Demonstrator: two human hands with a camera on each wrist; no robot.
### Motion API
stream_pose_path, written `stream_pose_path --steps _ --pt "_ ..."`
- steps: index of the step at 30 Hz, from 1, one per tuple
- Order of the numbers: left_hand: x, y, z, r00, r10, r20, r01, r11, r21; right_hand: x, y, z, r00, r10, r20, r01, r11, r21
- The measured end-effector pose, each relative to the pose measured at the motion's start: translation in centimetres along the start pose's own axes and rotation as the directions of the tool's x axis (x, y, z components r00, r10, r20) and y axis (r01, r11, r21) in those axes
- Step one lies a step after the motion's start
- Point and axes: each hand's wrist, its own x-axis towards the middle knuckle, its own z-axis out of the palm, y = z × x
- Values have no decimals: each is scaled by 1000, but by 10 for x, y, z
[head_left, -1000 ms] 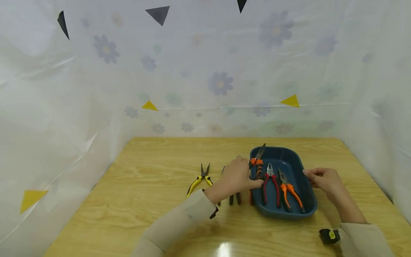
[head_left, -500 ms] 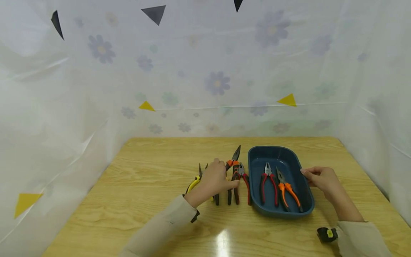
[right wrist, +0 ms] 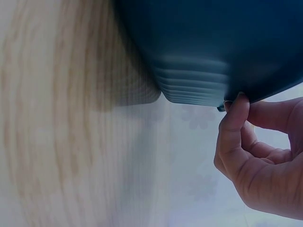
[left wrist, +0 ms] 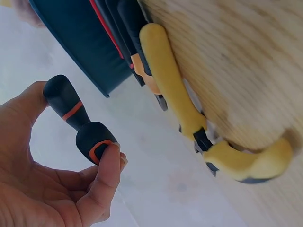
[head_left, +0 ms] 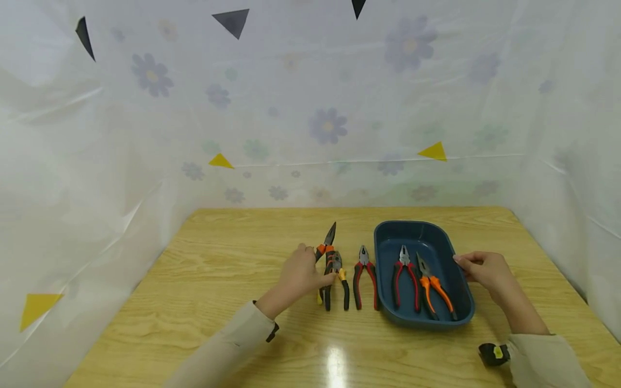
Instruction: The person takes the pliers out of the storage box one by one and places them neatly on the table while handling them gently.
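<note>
My left hand (head_left: 297, 276) holds orange-and-black long-nose pliers (head_left: 330, 235) above the table, left of the basin. In the left wrist view, thumb and fingers pinch the black handles (left wrist: 71, 105). Under and beside that hand lie yellow-handled pliers (left wrist: 165, 78), mostly hidden in the head view, and pliers with black-and-yellow handles (head_left: 344, 281). My right hand (head_left: 489, 272) pinches the right rim of a dark blue basin (head_left: 427, 325). Inside it rest red-and-black pliers (head_left: 405, 264) and orange-handled long-nose pliers (head_left: 433, 284).
Another pair of red-and-black pliers (head_left: 364, 265) lies on the wooden table (head_left: 233, 253) close to the basin's left side. White floral sheeting (head_left: 291, 108) encloses the back and sides.
My left hand has carried the orange-and-black pliers leftward, from over the basin's left edge to above the pliers on the table. The right hand stays at the basin's rim.
</note>
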Motion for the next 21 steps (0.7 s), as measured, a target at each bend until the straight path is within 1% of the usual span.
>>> stream_pose_path --steps 2,7,10,16,21 --pt "-1 -5 0 1000 3 -15 -3 1000 -3 0 0 0 1000 2 -2 -2 1000 -1" --pt "-2 -16 -2 999 -10 -49 13 999 53 0 0 0 1000 0 -5 0 1000 4" --pt "-3 -22 -6 998 -38 -60 42 997 71 0 -1 1 1000 2 -7 -2 1000 9" --pt "-4 -34 -11 994 -82 -72 87 994 70 0 -2 0 1000 18 -3 -18 1000 6" --pt "-5 -45 -13 987 -145 -65 149 987 57 1 -1 -1 1000 23 8 -24 1000 7"
